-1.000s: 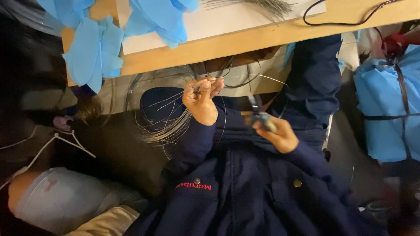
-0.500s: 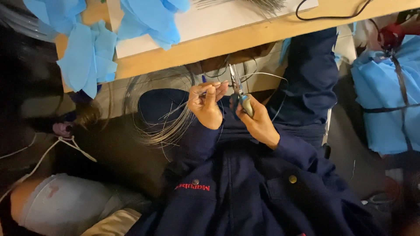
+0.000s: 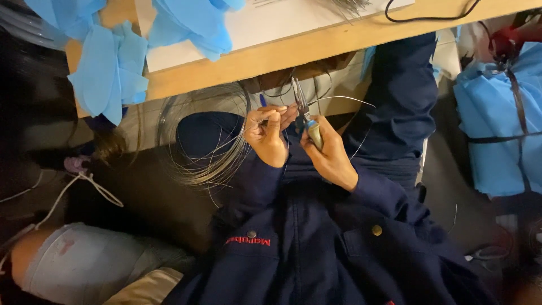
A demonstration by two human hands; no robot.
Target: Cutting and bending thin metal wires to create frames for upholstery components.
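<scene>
I see the right hand [image 3: 330,158] with its grip clamped around the pale handles of a pair of pliers [image 3: 305,116], whose thin metal nose points up and away from the palm. Just to the left of that, the left hand [image 3: 270,135] has its fingertips pinched together on a thin wire [image 3: 339,99]; I cannot tell exactly where the pliers' nose meets the strand, though the two hands are close enough to be nearly touching. From the pinch the wire arcs off to the right in a loose loop above the right hand.

Left of the left hand, a coil of thin wire [image 3: 200,141] hangs in wide rounds over a dark blue knee, its loose ends spilling down. Both hands come out of dark blue jacket sleeves [image 3: 389,197].

Above both hands runs the wooden edge of the desk [image 3: 293,53], carrying a white sheet [image 3: 282,25] and crumpled blue gloves [image 3: 110,68] towards the left. A black cable [image 3: 429,14] lies across the desk up and to the right. Far to the right sits a blue bundle [image 3: 497,124] bound with a dark strap.
</scene>
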